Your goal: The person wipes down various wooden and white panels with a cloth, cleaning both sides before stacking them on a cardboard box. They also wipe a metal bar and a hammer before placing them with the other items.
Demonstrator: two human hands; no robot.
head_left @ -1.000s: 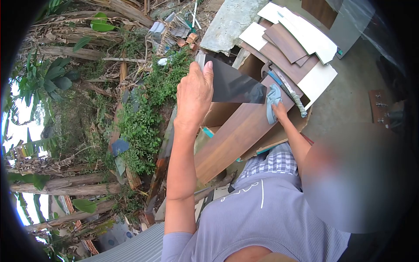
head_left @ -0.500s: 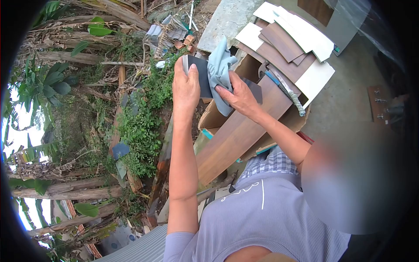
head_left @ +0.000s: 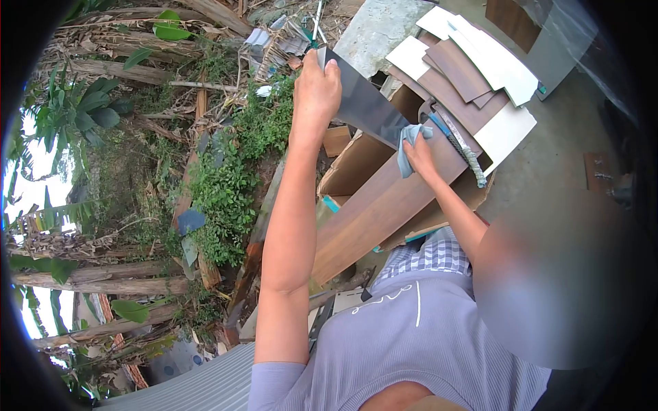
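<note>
My left hand point(head_left: 317, 96) grips the upper end of a flat dark grey panel point(head_left: 363, 99) with a pale edge, its thumb lying on the smooth face. The panel slants down to the right. At its lower end my right hand point(head_left: 421, 156) is closed on a crumpled light blue cloth point(head_left: 407, 147), which meets the panel there. Below the cloth lies a long brown wood-grain plank point(head_left: 391, 202). Just right of my right hand rest a blue-handled tool point(head_left: 442, 125) and a tool with a wrapped handle point(head_left: 471, 156).
Brown and white board pieces point(head_left: 459, 68) are stacked at the upper right. An open cardboard box point(head_left: 353, 168) stands under the plank. A concrete slab point(head_left: 377, 34) lies behind. Green plants point(head_left: 223, 185) and dry trunks fill the left side.
My right hand and the cloth have slid down and right along the panel, baring more of its face. My left hand has moved up and slightly right with the panel.
</note>
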